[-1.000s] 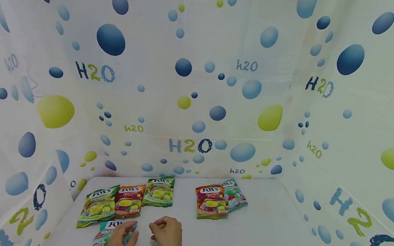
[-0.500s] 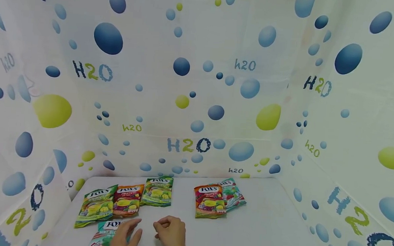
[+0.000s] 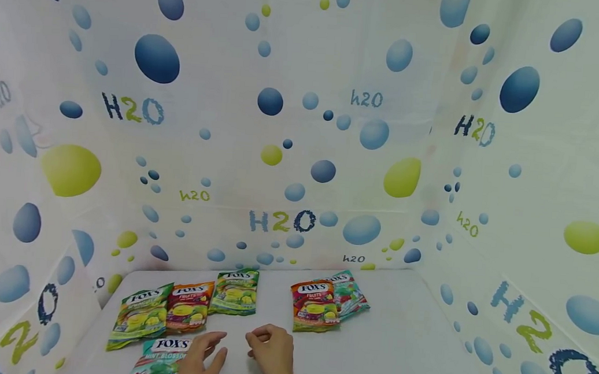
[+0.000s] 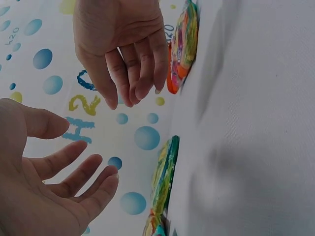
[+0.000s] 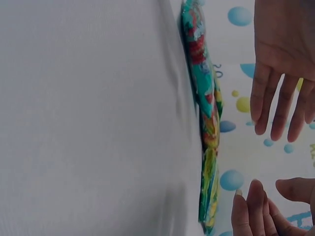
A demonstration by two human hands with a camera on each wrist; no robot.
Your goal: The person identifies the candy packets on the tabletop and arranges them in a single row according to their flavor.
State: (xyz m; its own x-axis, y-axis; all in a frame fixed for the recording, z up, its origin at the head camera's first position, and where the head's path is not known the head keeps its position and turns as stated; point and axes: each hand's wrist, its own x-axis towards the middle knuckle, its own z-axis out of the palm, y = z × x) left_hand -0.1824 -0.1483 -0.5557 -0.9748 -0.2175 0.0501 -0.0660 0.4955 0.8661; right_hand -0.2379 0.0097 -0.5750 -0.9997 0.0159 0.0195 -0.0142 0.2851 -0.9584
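Note:
My left hand (image 3: pixel 202 361) hovers beside and partly in front of a teal FOX'S Mint Blossom candy bag (image 3: pixel 160 363), hiding its right side. Its fingers are relaxed and hold nothing. Close on its right is my right hand (image 3: pixel 274 353), its fingers loosely bent around nothing. A gap separates the two hands. In the left wrist view the left hand (image 4: pixel 59 182) and right hand (image 4: pixel 125 54) face each other above the table, off the surface. Seen from the right wrist, the left hand (image 5: pixel 288 73) hangs over the right hand (image 5: pixel 275 214).
Behind the left hand lie a green candy bag (image 3: pixel 139 316), an orange Fruits bag (image 3: pixel 188 307) and another green bag (image 3: pixel 236 291). Farther right, an orange Fruits bag (image 3: pixel 314 307) overlaps a teal bag (image 3: pixel 350 295). A white table (image 3: pixel 397 356) stands against a dotted curtain (image 3: pixel 225 60).
Both hands have drifted right relative to the bags, uncovering more of the teal Mint Blossom bag. The whole head view has shifted slightly left. The bags stay in place.

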